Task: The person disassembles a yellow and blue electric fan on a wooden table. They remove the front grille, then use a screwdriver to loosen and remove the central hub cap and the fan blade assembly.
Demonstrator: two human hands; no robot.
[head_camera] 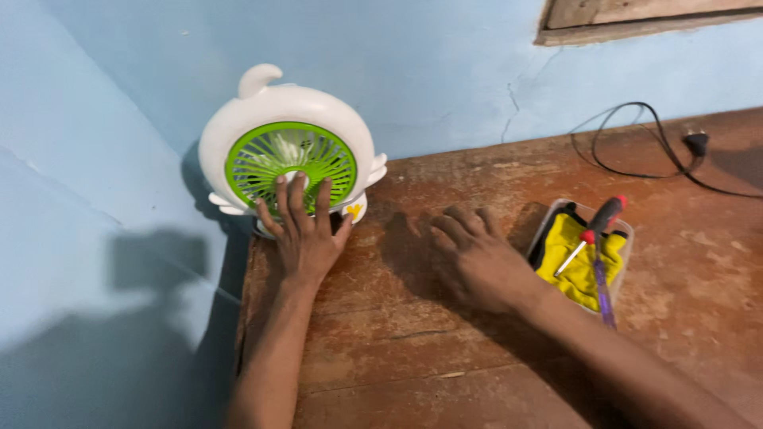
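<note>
A small white fan [318, 107] with a green grille [262, 159] stands upright at the back left corner of a worn wooden table [445, 357], against the blue wall. My left hand [304, 232] lies flat against the lower part of the grille, fingers spread. My right hand [475, 258] rests palm down on the tabletop to the right of the fan, fingers apart, holding nothing. It lies just left of a clear tray.
The clear plastic tray [625, 230] holds a yellow cloth [584, 266], a red-and-black screwdriver [594, 226] and a purple tool [603, 290]. A black cable with a plug [698, 143] lies at the back right. The table's left edge runs just below the fan.
</note>
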